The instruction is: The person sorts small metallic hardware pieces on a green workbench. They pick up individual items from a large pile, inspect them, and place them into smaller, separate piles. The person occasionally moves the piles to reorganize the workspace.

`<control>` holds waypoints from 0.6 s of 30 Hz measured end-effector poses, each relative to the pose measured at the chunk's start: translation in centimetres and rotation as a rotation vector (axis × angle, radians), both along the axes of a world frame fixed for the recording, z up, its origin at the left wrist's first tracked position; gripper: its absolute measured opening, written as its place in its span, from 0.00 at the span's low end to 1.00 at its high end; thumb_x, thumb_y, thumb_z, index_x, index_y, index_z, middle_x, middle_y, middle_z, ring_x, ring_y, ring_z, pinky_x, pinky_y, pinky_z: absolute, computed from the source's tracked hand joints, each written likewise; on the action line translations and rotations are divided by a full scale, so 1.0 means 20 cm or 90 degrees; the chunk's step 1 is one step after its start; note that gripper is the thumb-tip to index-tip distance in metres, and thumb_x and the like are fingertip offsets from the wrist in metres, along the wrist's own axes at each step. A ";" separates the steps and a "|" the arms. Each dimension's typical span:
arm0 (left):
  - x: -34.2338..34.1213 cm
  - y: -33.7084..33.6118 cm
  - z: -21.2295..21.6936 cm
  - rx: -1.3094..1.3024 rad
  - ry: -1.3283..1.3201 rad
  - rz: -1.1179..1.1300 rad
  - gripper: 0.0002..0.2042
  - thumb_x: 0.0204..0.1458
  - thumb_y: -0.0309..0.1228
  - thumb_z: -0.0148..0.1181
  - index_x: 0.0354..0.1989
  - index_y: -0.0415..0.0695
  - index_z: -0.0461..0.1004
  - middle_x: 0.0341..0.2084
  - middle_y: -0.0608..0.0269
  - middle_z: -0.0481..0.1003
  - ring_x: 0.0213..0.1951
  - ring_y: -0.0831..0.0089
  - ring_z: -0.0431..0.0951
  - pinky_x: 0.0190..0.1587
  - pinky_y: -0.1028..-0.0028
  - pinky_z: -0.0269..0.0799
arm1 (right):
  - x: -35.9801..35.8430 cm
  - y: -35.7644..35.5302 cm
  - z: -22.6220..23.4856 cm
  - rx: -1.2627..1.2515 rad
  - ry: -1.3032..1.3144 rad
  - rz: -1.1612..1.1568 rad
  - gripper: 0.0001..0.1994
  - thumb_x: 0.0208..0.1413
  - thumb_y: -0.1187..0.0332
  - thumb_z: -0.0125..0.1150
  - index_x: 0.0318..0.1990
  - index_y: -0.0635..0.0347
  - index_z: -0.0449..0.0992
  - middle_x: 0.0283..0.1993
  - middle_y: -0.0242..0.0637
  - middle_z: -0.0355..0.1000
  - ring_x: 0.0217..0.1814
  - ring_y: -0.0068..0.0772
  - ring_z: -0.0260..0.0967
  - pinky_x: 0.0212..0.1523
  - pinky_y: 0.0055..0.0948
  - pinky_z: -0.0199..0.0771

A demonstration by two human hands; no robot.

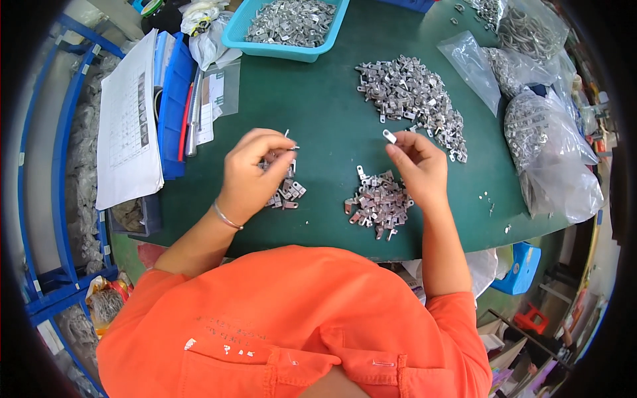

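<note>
Her right hand [418,166] pinches one small metal bracket [389,136] above the near pile [378,202] at six o'clock from it. The left hand [251,174] is curled around several brackets [285,189], perhaps a thin pin too. Big heap [411,96] lies at one o'clock.

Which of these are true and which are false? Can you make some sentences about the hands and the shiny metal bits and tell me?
1. The right hand pinches one small metal piece in its fingers. True.
2. The table is red. False: it is green.
3. The left hand rests over a small pile of metal pieces. True.
4. The basket at the top is empty. False: it holds metal pieces.
5. The left wrist wears a bracelet. True.
</note>
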State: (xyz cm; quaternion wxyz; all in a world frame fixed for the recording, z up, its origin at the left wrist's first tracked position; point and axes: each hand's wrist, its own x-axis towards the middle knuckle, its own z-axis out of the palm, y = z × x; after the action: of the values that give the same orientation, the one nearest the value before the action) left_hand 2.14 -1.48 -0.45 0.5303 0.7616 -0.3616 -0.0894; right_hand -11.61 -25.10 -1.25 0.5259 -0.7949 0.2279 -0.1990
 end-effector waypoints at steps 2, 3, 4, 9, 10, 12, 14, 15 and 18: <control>-0.08 -0.10 0.04 -0.045 0.306 -0.064 0.09 0.54 0.23 0.60 0.42 0.36 0.74 0.34 0.60 0.78 0.35 0.74 0.78 0.37 0.78 0.74 | -0.05 0.06 0.01 0.129 -0.011 0.009 0.10 0.53 0.76 0.64 0.43 0.67 0.77 0.33 0.29 0.75 0.33 0.15 0.70 0.33 0.18 0.72; -0.12 -0.16 0.07 -0.052 0.482 -0.113 0.10 0.56 0.24 0.58 0.46 0.35 0.73 0.34 0.60 0.78 0.33 0.76 0.78 0.37 0.78 0.75 | -0.07 0.11 0.01 0.140 -0.057 0.001 0.09 0.51 0.77 0.65 0.41 0.66 0.77 0.32 0.32 0.75 0.32 0.19 0.71 0.33 0.21 0.73; -0.15 -0.21 0.07 -0.060 0.547 -0.153 0.11 0.57 0.25 0.58 0.46 0.35 0.72 0.33 0.60 0.78 0.33 0.76 0.78 0.36 0.78 0.75 | -0.08 0.14 0.05 -0.006 -0.081 0.027 0.09 0.50 0.78 0.66 0.40 0.65 0.77 0.32 0.33 0.75 0.31 0.23 0.72 0.32 0.22 0.73; -0.21 -0.33 0.04 -0.032 0.589 -0.261 0.07 0.56 0.23 0.58 0.41 0.34 0.73 0.32 0.60 0.78 0.35 0.75 0.79 0.37 0.76 0.77 | -0.17 0.20 0.06 -0.210 -0.184 0.068 0.10 0.44 0.85 0.62 0.36 0.63 0.76 0.35 0.41 0.74 0.34 0.36 0.74 0.33 0.28 0.75; -0.23 -0.33 -0.01 -0.114 0.542 -0.265 0.04 0.52 0.20 0.61 0.36 0.36 0.75 0.32 0.61 0.78 0.37 0.73 0.79 0.37 0.75 0.77 | -0.18 0.18 0.07 -0.231 -0.187 0.073 0.11 0.44 0.85 0.61 0.36 0.63 0.76 0.35 0.42 0.74 0.35 0.38 0.74 0.34 0.29 0.75; -0.23 -0.33 -0.07 -0.101 0.166 -0.284 0.05 0.48 0.18 0.62 0.34 0.38 0.76 0.32 0.60 0.78 0.36 0.70 0.80 0.37 0.75 0.76 | -0.21 0.11 0.06 -0.273 -0.194 0.090 0.11 0.44 0.86 0.60 0.35 0.63 0.76 0.35 0.44 0.73 0.36 0.40 0.74 0.36 0.31 0.75; -0.25 -0.34 -0.11 -0.093 -0.075 -0.294 0.07 0.42 0.16 0.63 0.29 0.40 0.76 0.33 0.60 0.77 0.36 0.64 0.78 0.39 0.70 0.74 | -0.19 0.04 0.00 -0.341 -0.065 -0.015 0.07 0.46 0.81 0.60 0.34 0.64 0.77 0.35 0.43 0.72 0.37 0.44 0.71 0.39 0.35 0.72; -0.26 -0.34 -0.12 -0.083 -0.101 -0.307 0.06 0.42 0.17 0.63 0.29 0.40 0.76 0.33 0.60 0.77 0.36 0.63 0.77 0.39 0.70 0.74 | -0.15 -0.01 -0.03 -0.383 -0.022 -0.062 0.06 0.47 0.79 0.61 0.34 0.64 0.77 0.35 0.42 0.72 0.37 0.45 0.69 0.40 0.36 0.71; -0.28 -0.35 -0.13 -0.071 -0.148 -0.345 0.06 0.43 0.18 0.62 0.30 0.40 0.77 0.34 0.60 0.77 0.37 0.62 0.75 0.41 0.67 0.72 | -0.03 -0.11 -0.11 -0.552 0.013 -0.089 0.06 0.46 0.73 0.65 0.33 0.63 0.78 0.31 0.40 0.69 0.37 0.44 0.66 0.40 0.39 0.68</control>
State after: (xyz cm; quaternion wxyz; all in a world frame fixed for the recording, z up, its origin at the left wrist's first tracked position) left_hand -3.37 -8.57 -3.12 0.4832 0.6121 -0.6144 -0.1199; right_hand -12.23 -27.37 -3.36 0.1264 -0.9269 0.1816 -0.3031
